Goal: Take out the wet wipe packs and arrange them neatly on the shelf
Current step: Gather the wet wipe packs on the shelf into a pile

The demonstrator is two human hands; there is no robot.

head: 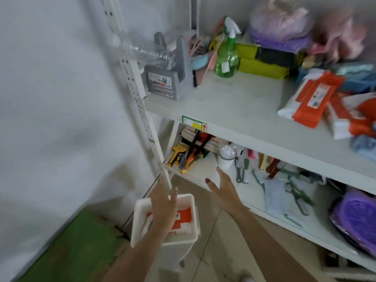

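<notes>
A white bin (191,202) stands on the floor at the foot of the shelving. Inside it lies an orange-and-white wet wipe pack (184,217). My left hand (162,206) hovers over the bin with fingers spread and nothing in it. My right hand (223,187) is open to the right of the bin, in front of the lower shelf, also holding nothing. Orange-and-white wet wipe packs (311,98) lie flat on the upper shelf (234,110) at the right, with more packs (350,121) beside them.
The upper shelf holds a green spray bottle (227,55), a grey plastic holder (173,78), yellow-green packs and bagged pink and purple goods. On the lower shelf are tools, brushes, scissors (298,195) and a white cup (226,157). A white perforated upright (142,110) stands at the left.
</notes>
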